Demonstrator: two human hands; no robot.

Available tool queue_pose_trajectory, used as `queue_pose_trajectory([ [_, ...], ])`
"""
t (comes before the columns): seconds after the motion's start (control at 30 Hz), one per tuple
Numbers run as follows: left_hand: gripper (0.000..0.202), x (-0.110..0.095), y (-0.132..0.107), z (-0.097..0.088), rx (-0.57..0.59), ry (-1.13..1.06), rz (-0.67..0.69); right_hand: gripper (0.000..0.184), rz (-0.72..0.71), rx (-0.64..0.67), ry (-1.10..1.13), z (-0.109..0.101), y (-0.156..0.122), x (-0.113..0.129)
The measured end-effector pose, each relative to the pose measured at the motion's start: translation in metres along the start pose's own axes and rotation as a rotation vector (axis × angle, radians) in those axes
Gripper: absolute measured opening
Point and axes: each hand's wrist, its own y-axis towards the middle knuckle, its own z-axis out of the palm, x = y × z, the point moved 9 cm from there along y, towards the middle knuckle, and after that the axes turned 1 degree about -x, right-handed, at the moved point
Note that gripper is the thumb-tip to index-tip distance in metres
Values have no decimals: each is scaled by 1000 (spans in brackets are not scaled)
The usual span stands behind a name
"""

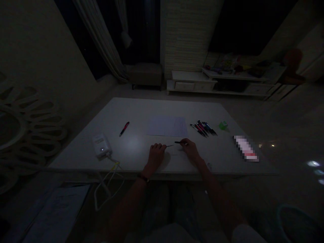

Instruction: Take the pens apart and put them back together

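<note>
Over the front middle of a white table [141, 158], my left hand [156, 153] is closed on a thin, dark pen refill [170, 145], whose free end points right. Facing it, my right hand [189, 148] pinches a short black pen part [178, 142]; whether this is a cap or a barrel I cannot tell. A small gap separates the two pieces. Just beyond my hands lies a sheet of paper [164, 126] with writing on its right side. Several pens [204, 129] are bunched to the right of the sheet.
A red and black pen [124, 129] lies at left, near a white box-shaped device [101, 145] with a cable [111, 173] hanging off the front edge. At right are a small green object [223, 125] and a phone [245, 148]. The room is dim.
</note>
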Motion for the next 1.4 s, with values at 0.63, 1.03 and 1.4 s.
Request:
queue_pose_trajectory([
  [0.63, 24, -3, -1, 7, -40, -83, 76, 14, -190, 108, 11, 27, -15, 44],
  [1.03, 21, -5, -5, 8, -57, -120, 113, 23, 62, 149, 81, 47, -17, 22],
  [1.4, 17, -5, -6, 2, -93, -89, 112, 30, 59, 200, 96, 47, -21, 24],
])
